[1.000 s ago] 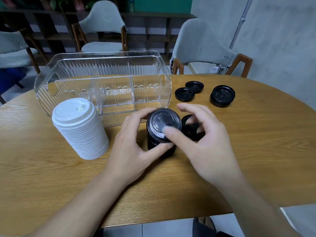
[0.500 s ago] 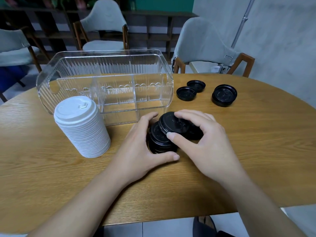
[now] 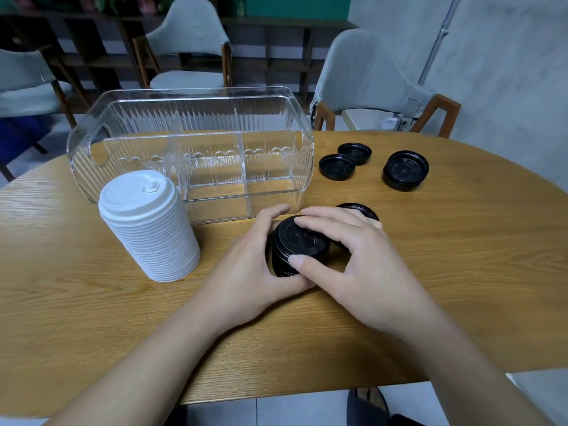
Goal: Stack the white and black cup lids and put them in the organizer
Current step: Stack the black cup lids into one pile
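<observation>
So right now my left hand is wrapped round the black stack and my right hand pinches its top lid. The loose lid sits just behind my right hand, so I'd grab with that one. Organizer is empty.

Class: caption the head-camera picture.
Both hands press a black lid stack beside white lids, near the organizer.

Tall white lid stack, black lid stack, clear empty organizer
</observation>
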Tool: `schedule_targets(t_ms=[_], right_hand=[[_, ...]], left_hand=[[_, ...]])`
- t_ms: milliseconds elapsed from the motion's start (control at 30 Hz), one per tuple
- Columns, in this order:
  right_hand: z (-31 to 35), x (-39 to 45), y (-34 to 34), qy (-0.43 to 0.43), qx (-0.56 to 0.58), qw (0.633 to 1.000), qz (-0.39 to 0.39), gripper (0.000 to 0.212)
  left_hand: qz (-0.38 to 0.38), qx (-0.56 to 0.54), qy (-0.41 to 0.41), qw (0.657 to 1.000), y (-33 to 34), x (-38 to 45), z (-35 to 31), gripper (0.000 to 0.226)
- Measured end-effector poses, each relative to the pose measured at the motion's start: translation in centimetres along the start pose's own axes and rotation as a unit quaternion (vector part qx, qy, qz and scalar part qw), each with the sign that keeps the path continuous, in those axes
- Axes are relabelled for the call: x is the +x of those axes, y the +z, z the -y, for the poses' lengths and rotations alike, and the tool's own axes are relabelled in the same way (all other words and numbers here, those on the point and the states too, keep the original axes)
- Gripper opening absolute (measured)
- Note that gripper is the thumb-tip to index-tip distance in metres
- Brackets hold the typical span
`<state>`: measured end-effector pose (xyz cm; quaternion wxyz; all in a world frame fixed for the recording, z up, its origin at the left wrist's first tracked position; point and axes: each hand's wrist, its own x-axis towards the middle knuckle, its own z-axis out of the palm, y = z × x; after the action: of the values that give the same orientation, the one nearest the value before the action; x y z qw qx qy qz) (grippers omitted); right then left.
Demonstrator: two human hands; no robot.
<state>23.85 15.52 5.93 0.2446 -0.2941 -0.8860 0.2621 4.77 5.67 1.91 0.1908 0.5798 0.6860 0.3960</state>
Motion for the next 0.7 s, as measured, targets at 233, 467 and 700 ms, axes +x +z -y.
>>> schedule_targets(t_ms=[233, 467, 700], right_hand=[[-0.1, 0.4, -0.3, 0.001, 0.015, 1.000, 0.026, 0.051], [0.0, 0.8, -1.1, -0.031, 0.036, 0.996, 0.081, 0.053], [-0.2, 0.8, -1.6, -0.044, 0.039, 0.992, 0.110, 0.053]], left_hand=[[0.008, 0.003, -0.005, 1.000, 0.0, 0.2, 0.4, 0.111], [0.033, -0.002, 0.003, 0.999, -0.2, 0.3, 0.6, 0.117], [0.054, -0.004, 0.016, 0.998, -0.3, 0.3, 0.6, 0.115]])
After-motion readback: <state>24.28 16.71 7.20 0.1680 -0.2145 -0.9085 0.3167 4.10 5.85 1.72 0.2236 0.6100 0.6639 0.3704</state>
